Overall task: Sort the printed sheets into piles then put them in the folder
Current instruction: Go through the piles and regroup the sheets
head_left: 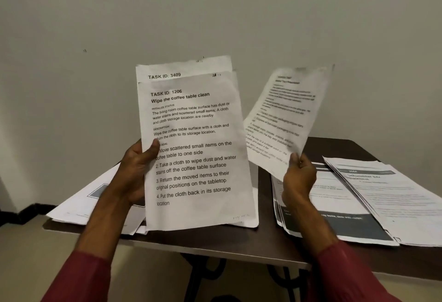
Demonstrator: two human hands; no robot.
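Note:
My left hand (pixel 136 170) grips a small stack of printed sheets (pixel 196 153) upright above the table, thumb on the front page headed "TASK ID: 1206"; another sheet headed "TASK ID: 3409" shows behind it. My right hand (pixel 299 177) pinches the bottom corner of a single printed sheet (pixel 282 115), tilted and blurred, to the right of the stack. A pile of sheets with dark bands (pixel 334 210) lies on the table under my right hand. A second pile (pixel 394 196) overlaps it at the far right. More sheets (pixel 83 203) lie at the left. No folder is in view.
The dark brown table (pixel 215 242) stands against a plain pale wall (pixel 215 14). Its front edge runs below my wrists, and black metal legs (pixel 208 275) show underneath. Bare tabletop shows between the left and right piles.

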